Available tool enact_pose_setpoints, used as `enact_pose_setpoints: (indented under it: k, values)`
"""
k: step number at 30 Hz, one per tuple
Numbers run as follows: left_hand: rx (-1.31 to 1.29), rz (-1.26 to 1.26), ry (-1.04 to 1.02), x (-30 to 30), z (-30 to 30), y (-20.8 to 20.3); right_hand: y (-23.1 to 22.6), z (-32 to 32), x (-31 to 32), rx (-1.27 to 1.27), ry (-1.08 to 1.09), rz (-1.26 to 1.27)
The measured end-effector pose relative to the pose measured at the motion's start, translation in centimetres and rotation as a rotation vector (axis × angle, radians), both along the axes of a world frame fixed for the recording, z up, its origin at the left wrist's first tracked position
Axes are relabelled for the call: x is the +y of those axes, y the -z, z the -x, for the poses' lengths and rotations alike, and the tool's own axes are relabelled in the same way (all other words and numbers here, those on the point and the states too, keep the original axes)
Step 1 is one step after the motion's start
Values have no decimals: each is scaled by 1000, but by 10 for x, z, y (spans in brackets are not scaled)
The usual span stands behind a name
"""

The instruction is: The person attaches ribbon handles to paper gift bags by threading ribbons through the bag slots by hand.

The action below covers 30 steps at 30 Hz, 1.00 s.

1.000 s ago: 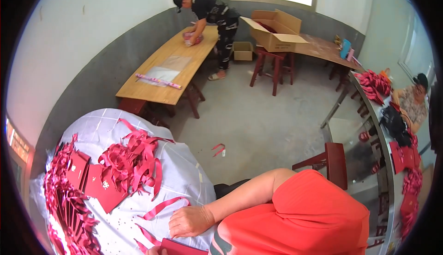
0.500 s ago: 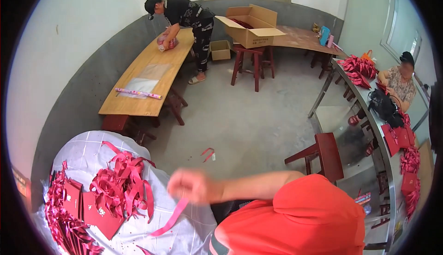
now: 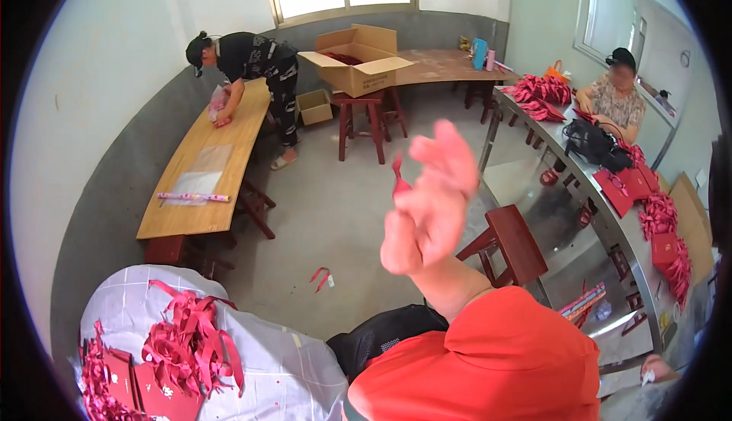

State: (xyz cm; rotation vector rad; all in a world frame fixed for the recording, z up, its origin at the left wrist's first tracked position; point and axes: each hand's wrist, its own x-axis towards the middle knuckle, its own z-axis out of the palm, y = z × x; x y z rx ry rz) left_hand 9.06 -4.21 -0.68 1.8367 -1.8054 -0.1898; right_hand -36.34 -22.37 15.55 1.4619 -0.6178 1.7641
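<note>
My right hand (image 3: 431, 208) is raised in the middle of the view, its bare forearm rising from a red sleeve. The fingers are bent, and a short end of dark pink ribbon (image 3: 399, 175) sticks up from them; the hand is somewhat blurred. My left hand is out of view. Below and to the left, a cloth-covered surface (image 3: 282, 352) bears a tangled heap of red ribbons (image 3: 187, 337). Next to the heap lie dark red cards or small bags (image 3: 164, 394), with a dense row of ribboned pieces (image 3: 99, 375) at their left.
A person (image 3: 252, 59) bends over a wooden table (image 3: 183, 166), handling a wrapped bundle. Another person (image 3: 618, 101) sits behind a long metal-edged table (image 3: 534, 116) holding red pieces. An open carton (image 3: 374, 78) rests on stools. A red stool (image 3: 515, 246) stands nearby; ribbon scraps (image 3: 322, 278) lie on the floor.
My right hand has gone up and to the right, away from the cloth-covered surface, carrying the ribbon. The view has turned to the right.
</note>
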Motion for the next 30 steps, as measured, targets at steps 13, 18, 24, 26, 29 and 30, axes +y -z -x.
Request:
enact_pose_setpoints:
  k: [13,18,24,26,29,30]
  values:
    - [325,-3,-221,-10,9,-13,7,-112,-16,123,-693,-406]
    - [330,2,-329,-3,18,-27,79,-202,-33,114,-1357,-1265]
    - [597,-96,-398,-16,5,-31,107,-272,-10,603,-1507,-1419]
    - [733,-171,-393,-13,-1,-28,114,-294,-5,695,-1581,-1336]
    - [848,-131,-360,-8,-8,-21,118,-316,3,804,-1606,-1296]
    - [856,-133,-371,-9,-8,-21,121,-320,3,813,-1613,-1305]
